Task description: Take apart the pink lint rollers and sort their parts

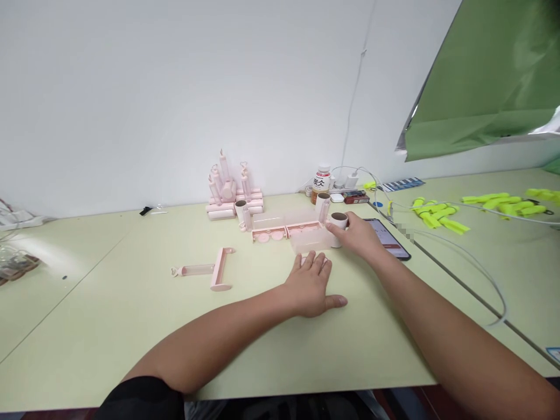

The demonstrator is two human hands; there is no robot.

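My right hand [362, 234] is closed around an upright white paper roll [338, 221] with a brown cardboard core, likely a lint-roller refill. My left hand [310, 289] lies palm down on the table, fingers spread and thumb out to the right. A pale pink edge shows under its fingertips; most of that piece is hidden. Just beyond the fingers are a translucent cover [311, 240] and pink open trays [269, 234] with round pieces in them. Another roll [322, 205] stands behind them. To the left lies a pink lint-roller frame [221, 269] with a clear handle.
A stack of pink rollers [221, 210] stands against the wall, one roll [241, 211] beside it. A bottle [321, 182] is at the back. Right of my right hand are a tablet [389, 239], cables and neon-yellow straps [431, 211]. A seam [455, 284] crosses the table.
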